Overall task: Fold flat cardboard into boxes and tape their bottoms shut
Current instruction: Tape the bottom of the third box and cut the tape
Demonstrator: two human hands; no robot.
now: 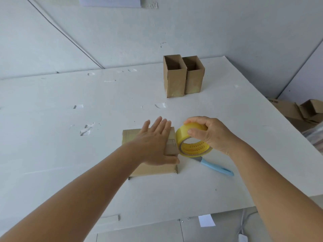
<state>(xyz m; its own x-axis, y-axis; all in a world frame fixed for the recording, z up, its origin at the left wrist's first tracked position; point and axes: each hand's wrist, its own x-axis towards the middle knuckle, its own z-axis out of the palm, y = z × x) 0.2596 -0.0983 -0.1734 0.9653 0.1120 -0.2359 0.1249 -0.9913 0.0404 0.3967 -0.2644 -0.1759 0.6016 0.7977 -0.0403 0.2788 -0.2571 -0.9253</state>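
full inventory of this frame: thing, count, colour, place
box being taped: 1, brown, near centre of table, under left hand
finished boxes: 2, brown, upright, open tops, side by side at far side of table
tape roll: 1, yellow, on edge beside the box, in right hand
knife: 1, blue handle, on table below the roll
table: 1, white, scuffed
cardboard pile: brown, off table at far right
left hand: flat, pressing the box
right hand: grip on tape roll
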